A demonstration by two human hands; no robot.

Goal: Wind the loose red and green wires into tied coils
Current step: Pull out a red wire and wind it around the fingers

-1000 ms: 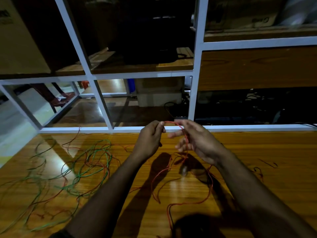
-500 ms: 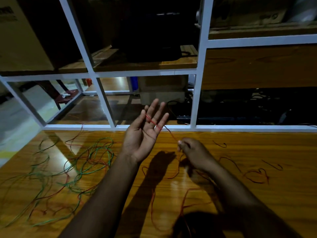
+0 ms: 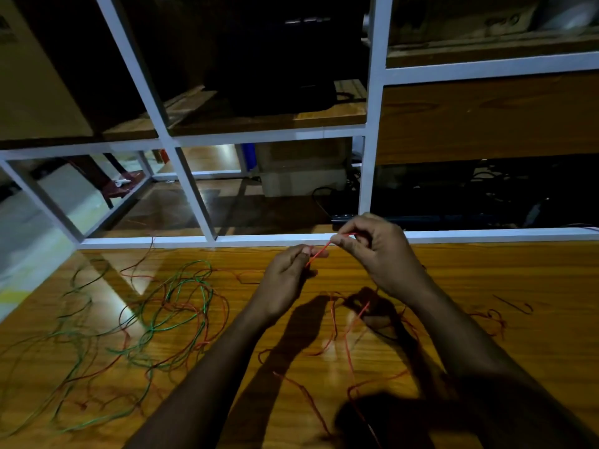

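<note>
With both the left hand (image 3: 285, 280) and right hand (image 3: 372, 251) pinching the red wire (image 3: 319, 252), even tension should keep loops neat.

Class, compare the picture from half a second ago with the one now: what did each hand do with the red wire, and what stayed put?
The left hand, earlier spread open with the red wire across its fingers, closed and pinches it. The right hand rose from the table, pinching the wire taut between both. The tangle of green and red wires stayed put.
</note>
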